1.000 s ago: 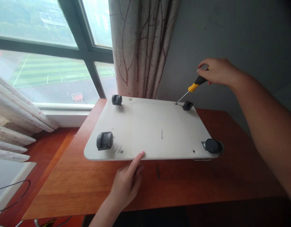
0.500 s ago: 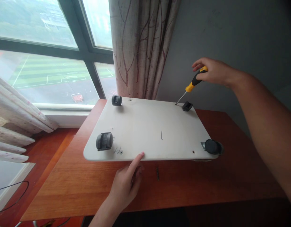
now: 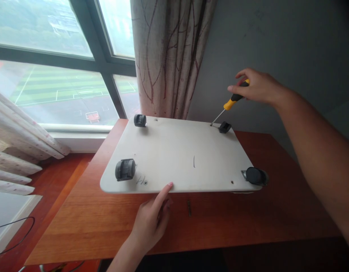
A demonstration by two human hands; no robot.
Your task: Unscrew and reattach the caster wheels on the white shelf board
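A white board point(image 3: 174, 151) lies on the wooden table with a black caster at each corner. My left hand point(image 3: 152, 219) is at its near edge, one fingertip pressed on the top surface and the other fingers curled below the edge. Over the far right side, my right hand point(image 3: 254, 86) is closed around the yellow-and-black handle of a screwdriver point(image 3: 230, 104). The tool slants down to the left, its tip at a screw point(image 3: 211, 124) beside the far right caster point(image 3: 224, 127). The near right caster point(image 3: 255, 175) stands at the closer corner.
On the wooden table point(image 3: 78, 211), a small dark metal piece, perhaps a screw, point(image 3: 189, 208) lies before the board. Two more casters, far left point(image 3: 140, 120) and near left point(image 3: 125, 169), stick up from the board. Behind are a window, a patterned curtain point(image 3: 166, 56) and a grey wall.
My right hand's fingers and thumb have shifted around the screwdriver handle, the thumb now reaching further left. The screwdriver tip stays at the same spot. My left hand and the board have not moved.
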